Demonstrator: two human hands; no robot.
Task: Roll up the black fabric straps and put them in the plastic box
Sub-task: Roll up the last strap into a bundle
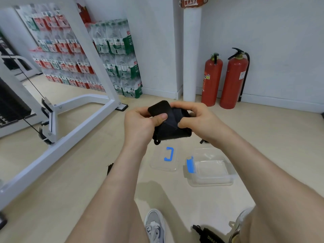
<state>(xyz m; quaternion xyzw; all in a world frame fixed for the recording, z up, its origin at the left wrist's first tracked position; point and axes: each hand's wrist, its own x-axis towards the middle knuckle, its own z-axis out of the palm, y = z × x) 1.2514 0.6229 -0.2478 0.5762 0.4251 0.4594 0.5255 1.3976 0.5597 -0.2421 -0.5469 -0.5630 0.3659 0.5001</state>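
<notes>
A black fabric strap [171, 127] is held in the air at mid-frame, partly rolled into a thick bundle with one rounded end flap sticking up. My left hand [140, 125] grips its left side, thumb pressed on the flap. On the right side my right hand [198, 120] grips the roll, fingers curled over the top. Below on the floor stands the clear plastic box [210, 170] with a blue latch, nothing inside. Its clear lid [164, 159] with a blue handle lies to the left of it. Another black strap [207, 235] lies by my right foot.
A white gym machine frame [78, 120] crosses the left side. Stacked packs of water bottles [119, 57] stand against the back wall. Two red fire extinguishers [226, 79] stand at the wall next to a white pillar [192, 53]. My grey shoe [155, 225] is at the bottom.
</notes>
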